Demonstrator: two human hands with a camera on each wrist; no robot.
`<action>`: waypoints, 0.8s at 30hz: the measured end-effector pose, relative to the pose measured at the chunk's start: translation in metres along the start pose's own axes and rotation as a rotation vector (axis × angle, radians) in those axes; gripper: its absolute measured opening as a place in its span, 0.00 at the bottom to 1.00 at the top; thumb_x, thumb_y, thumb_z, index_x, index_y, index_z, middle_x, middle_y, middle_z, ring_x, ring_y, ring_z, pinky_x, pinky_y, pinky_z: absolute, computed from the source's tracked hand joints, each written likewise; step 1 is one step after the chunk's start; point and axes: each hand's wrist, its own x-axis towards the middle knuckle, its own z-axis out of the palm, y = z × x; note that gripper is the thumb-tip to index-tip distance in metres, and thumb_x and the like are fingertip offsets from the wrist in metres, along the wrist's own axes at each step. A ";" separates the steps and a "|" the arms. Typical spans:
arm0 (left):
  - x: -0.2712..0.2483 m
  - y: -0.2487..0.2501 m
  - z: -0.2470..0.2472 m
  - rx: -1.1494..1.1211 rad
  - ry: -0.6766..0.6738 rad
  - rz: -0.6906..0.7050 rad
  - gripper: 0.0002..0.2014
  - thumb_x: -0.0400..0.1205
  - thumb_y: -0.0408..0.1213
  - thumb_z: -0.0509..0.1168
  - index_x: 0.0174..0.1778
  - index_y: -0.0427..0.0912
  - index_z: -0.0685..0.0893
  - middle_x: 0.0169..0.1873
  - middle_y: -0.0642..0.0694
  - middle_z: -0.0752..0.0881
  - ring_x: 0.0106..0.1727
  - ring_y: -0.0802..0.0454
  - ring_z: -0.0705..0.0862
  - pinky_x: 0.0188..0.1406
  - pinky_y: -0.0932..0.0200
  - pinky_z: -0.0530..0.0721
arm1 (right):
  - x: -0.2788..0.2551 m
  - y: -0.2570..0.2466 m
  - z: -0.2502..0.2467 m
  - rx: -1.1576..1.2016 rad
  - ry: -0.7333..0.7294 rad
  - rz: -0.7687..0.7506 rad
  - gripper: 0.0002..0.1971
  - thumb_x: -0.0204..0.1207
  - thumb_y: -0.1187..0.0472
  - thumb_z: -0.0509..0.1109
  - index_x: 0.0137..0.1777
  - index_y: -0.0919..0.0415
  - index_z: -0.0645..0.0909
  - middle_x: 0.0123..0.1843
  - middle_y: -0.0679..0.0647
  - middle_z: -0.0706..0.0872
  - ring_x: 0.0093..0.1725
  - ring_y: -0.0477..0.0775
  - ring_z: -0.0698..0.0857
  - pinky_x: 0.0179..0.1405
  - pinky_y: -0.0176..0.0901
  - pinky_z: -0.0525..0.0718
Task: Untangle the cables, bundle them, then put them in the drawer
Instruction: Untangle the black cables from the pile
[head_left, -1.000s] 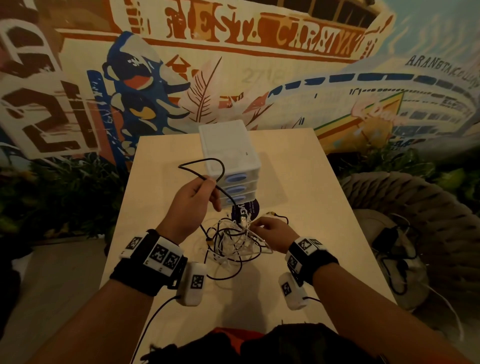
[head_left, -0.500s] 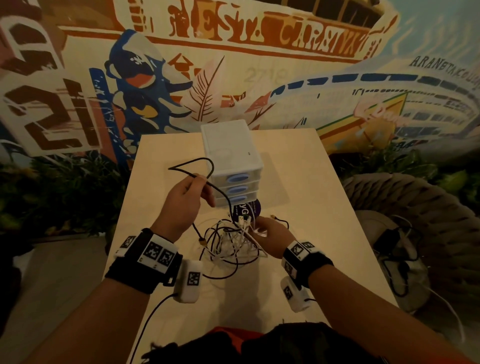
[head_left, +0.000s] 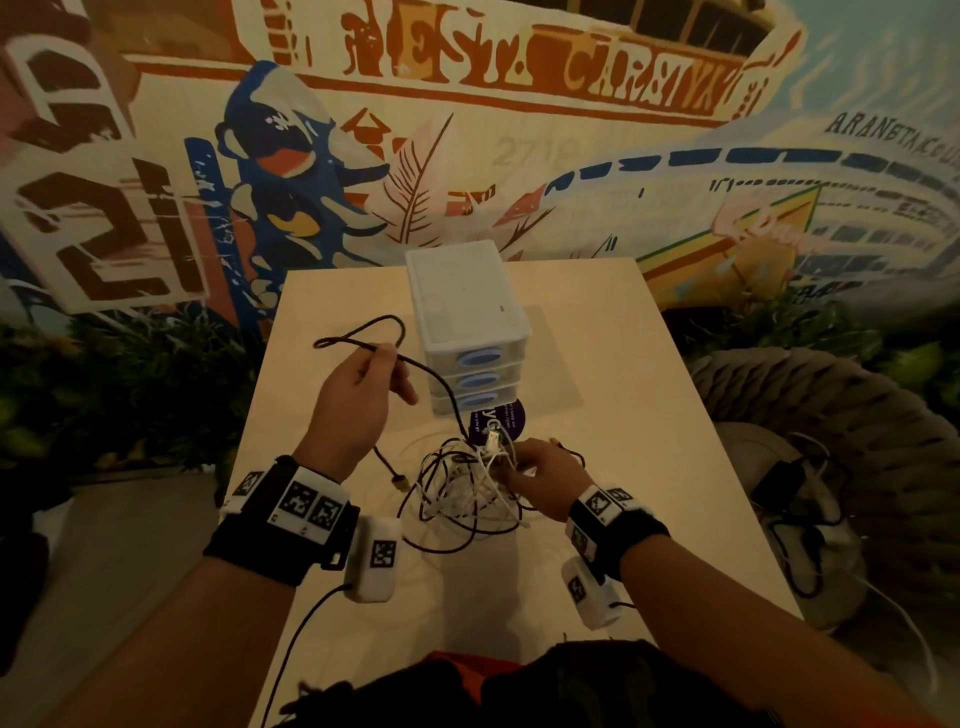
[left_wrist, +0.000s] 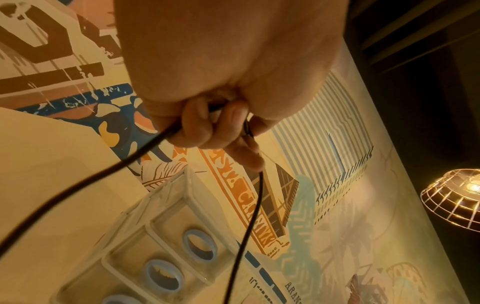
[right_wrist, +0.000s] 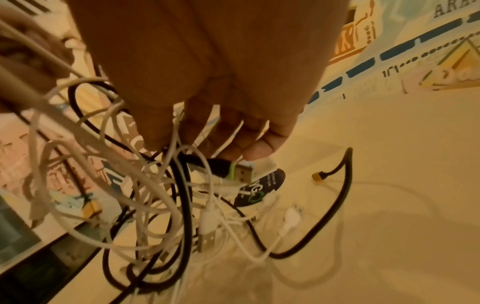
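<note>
Untangling step: black cable (head_left: 423, 371) is being drawn from the tangle (head_left: 467, 488) on the table (head_left: 623, 364).
Left hand (head_left: 358, 400): pinched on black cable.
Right hand (head_left: 545, 478): clamped on tangle.
Handling: light, limp, snag-prone; best gripped near connectors.

Café/lounge: wall mural (head_left: 467, 130), rattan lamp (left_wrist: 451, 197)

Two hands (head_left: 358, 400), one tangle of cables (head_left: 467, 488), one three-drawer unit (head_left: 467, 322), one table (head_left: 649, 415)

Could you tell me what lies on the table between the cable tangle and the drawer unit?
A dark round sticker lies there, seen in head view.
</note>
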 end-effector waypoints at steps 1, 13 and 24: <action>0.003 -0.003 -0.003 0.013 0.039 -0.017 0.20 0.92 0.49 0.54 0.41 0.43 0.83 0.34 0.43 0.91 0.19 0.63 0.73 0.29 0.55 0.69 | -0.001 0.000 -0.004 0.042 0.022 -0.005 0.11 0.82 0.44 0.71 0.57 0.46 0.90 0.50 0.44 0.88 0.50 0.46 0.86 0.50 0.40 0.79; 0.008 -0.024 -0.011 0.109 0.064 -0.350 0.27 0.87 0.56 0.61 0.28 0.40 0.80 0.21 0.44 0.78 0.25 0.46 0.70 0.28 0.56 0.68 | -0.019 -0.006 -0.048 0.309 0.330 -0.115 0.03 0.79 0.51 0.78 0.50 0.44 0.92 0.39 0.41 0.91 0.40 0.42 0.88 0.42 0.35 0.82; -0.030 0.007 0.023 0.702 0.041 0.567 0.28 0.80 0.65 0.67 0.75 0.62 0.77 0.58 0.58 0.82 0.45 0.59 0.83 0.32 0.59 0.84 | -0.022 -0.018 -0.055 0.210 0.379 -0.162 0.03 0.77 0.49 0.79 0.49 0.43 0.91 0.40 0.42 0.91 0.41 0.45 0.87 0.42 0.38 0.83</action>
